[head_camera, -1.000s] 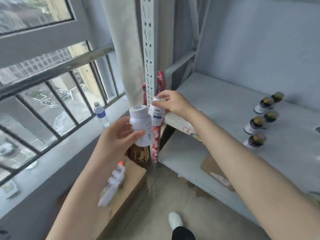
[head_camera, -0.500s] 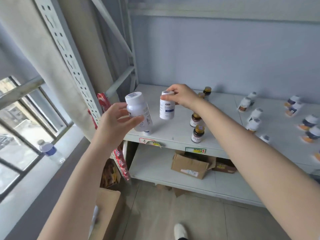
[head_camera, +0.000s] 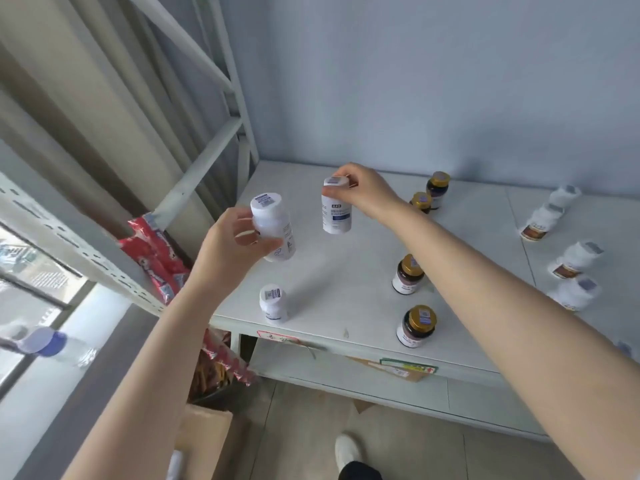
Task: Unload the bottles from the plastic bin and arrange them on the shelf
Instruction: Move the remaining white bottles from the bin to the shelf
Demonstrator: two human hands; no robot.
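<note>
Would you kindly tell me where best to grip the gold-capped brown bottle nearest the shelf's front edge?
The brown bottle stands upright near the shelf edge with bare shelf either side, so probably come from the front and grip round its wide body just under the gold cap.

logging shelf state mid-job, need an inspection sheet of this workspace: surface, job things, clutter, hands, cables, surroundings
surface: white shelf, bare patch left of centre.
job's things: small white bottle upright near the front left edge; four dark gold-capped bottles upright mid-shelf; white bottles at the right, blurred; plastic bin not in view.
clutter: red snack packets hanging by the frame; cardboard box on the lower shelf.
hands: left hand grips a round white bottle above the shelf; right hand pinches a blue-labelled bottle by its cap, off the surface.
cables: nothing seen.
surroundings: window and a water bottle at left; grey wall behind.
</note>
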